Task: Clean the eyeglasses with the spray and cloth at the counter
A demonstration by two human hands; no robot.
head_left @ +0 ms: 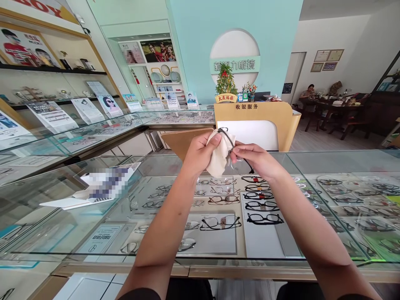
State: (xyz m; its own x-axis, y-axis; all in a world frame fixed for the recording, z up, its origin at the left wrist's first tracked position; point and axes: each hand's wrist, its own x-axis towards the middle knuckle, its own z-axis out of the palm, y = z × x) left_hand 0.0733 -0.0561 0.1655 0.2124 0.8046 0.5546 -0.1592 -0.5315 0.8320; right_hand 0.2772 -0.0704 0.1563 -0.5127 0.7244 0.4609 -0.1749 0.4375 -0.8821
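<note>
My left hand [201, 152] is closed around a cream cloth [218, 160], its thumb pressing the cloth against a pair of dark-framed eyeglasses [227, 135]. The fingers of my right hand [251, 156] pinch the glasses along a dark temple arm, whose tip pokes out below the palm. A clear lens shows faintly beneath the cloth; most of the frame front is hidden by cloth and fingers. Both hands are raised above the glass display case [215, 254], in front of my chest.
Rows of eyeglasses [265, 218] lie inside the case under its glass top. A white folded card [90, 189] rests on the glass at left. Beyond stand a brown board [178, 141] and a cashier counter [287, 125]. A person [309, 91] sits far back right.
</note>
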